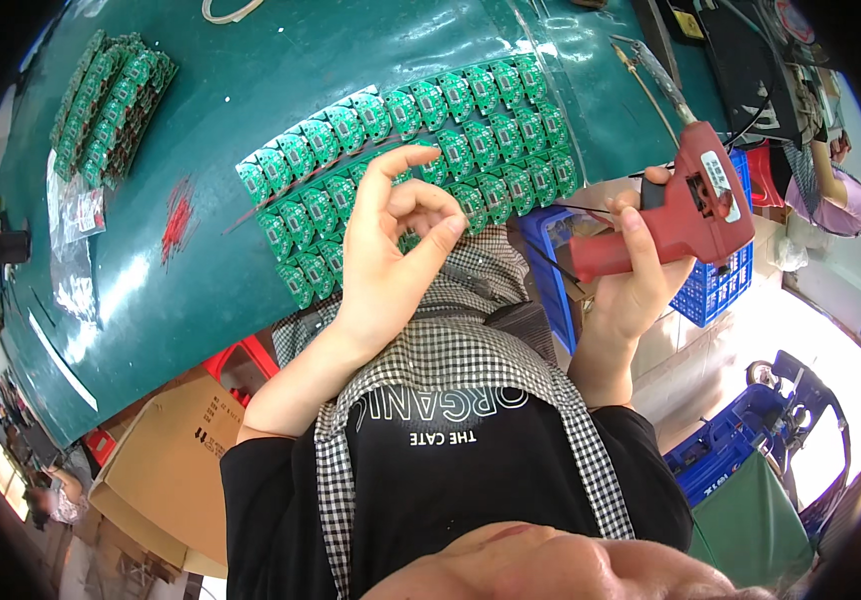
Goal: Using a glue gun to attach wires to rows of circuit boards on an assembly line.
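Note:
My right hand [641, 270] grips a red pistol-shaped soldering gun [696, 205], its long metal barrel slanting up and away over the table's right edge. A thin dark cord runs by its handle. Over the near side of the boards, my left hand [396, 240] is raised with the forefinger bent outward and the thumb drawn against the other fingers. Whatever lies in that pinch is too small to make out. Under and beyond it lie several green circuit boards [491, 150], laid in three rows. A thin reddish wire [251, 215] lies at their left end.
A stack of circuit board panels [116, 105] rests at the far left of the green table [251, 60]. Short red wires [178, 222] and a clear plastic bag [73, 240] lie nearer. Blue crates [716, 285] stand right, a cardboard box [166, 465] below left. Other people work at both sides.

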The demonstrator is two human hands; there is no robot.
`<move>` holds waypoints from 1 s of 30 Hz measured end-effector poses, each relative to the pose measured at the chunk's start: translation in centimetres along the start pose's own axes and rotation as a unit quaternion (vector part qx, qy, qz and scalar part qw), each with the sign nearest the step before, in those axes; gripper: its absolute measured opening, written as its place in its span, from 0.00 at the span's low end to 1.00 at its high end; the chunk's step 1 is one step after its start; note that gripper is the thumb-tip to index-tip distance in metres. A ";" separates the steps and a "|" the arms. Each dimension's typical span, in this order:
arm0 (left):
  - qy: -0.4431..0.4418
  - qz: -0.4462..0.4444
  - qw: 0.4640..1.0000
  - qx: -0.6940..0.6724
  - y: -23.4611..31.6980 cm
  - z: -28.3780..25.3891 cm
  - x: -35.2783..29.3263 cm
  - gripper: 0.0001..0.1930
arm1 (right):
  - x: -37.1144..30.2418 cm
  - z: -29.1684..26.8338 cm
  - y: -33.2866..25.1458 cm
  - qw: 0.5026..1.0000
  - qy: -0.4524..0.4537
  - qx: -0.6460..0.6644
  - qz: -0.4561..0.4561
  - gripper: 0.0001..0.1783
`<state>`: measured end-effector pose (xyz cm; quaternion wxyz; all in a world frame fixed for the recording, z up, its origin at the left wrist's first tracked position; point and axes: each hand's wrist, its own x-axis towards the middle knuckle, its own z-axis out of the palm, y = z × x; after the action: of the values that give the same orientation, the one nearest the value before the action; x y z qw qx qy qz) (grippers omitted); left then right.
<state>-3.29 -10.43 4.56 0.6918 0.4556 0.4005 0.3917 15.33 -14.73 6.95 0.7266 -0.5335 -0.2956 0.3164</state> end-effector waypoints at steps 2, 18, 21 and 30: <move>0.027 0.025 0.993 0.111 0.4 -0.8 0.4 0.24 | -0.4 0.1 -0.1 1.000 -0.012 -0.022 0.001 0.26; 0.074 0.135 0.846 0.510 2.2 -3.7 5.1 0.17 | -2.4 -3.2 1.9 0.987 -0.130 -0.081 0.053 0.29; 0.060 0.134 0.834 0.532 1.7 -3.5 5.5 0.18 | -2.7 -3.7 1.9 0.985 -0.134 -0.082 0.071 0.30; 0.057 0.119 0.847 0.514 0.7 -3.6 5.9 0.20 | -3.8 -5.0 2.1 0.971 -0.157 -0.086 0.157 0.32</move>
<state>-4.56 -3.75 3.13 0.2823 0.7672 0.5259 0.2348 16.43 -20.14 3.30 0.5636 -0.5776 -0.3445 0.4797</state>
